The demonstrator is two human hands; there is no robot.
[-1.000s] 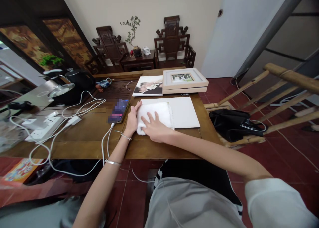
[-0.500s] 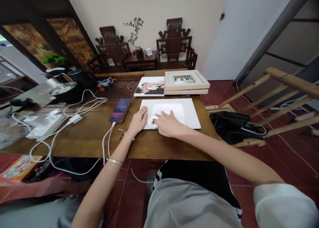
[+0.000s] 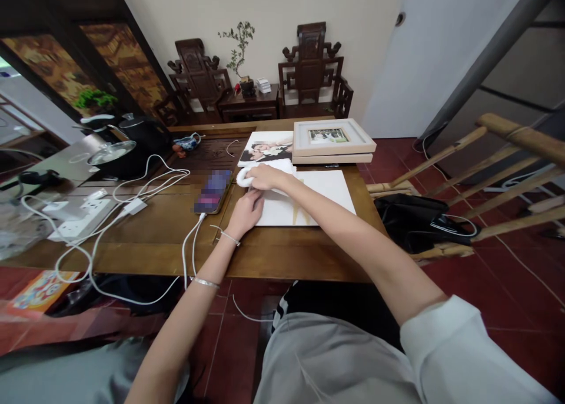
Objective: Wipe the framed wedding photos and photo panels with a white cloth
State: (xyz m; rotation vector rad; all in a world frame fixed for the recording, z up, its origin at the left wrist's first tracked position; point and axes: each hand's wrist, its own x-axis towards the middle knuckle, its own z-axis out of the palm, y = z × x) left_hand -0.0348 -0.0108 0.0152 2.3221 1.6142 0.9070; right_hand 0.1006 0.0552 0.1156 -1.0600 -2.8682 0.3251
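Note:
A white panel point(image 3: 329, 201) with a pale yellowish mark lies flat near the front right of the wooden table. My right hand point(image 3: 266, 178) is closed on a folded white cloth point(image 3: 285, 165) at the panel's upper left corner. Part of the cloth loops out to the left of my fingers. My left hand point(image 3: 248, 211) lies flat at the panel's left edge, fingers stretched out and touching it. Just behind the cloth is a photo print point(image 3: 267, 146) of people. My right forearm hides part of the panel.
Two stacked picture frames point(image 3: 334, 138) stand at the back right of the table point(image 3: 282, 254). A phone point(image 3: 213, 192) with a white charging cable lies left of my hands. Farther left are a power strip point(image 3: 82, 219), tangled cables and a dark kettle point(image 3: 143, 136). A bamboo chair point(image 3: 514, 201) holds a black bag point(image 3: 417, 218).
My right hand has carried the cloth from the panel's middle up and left to its upper left corner, uncovering the yellowish mark. My left hand has stayed at the left edge.

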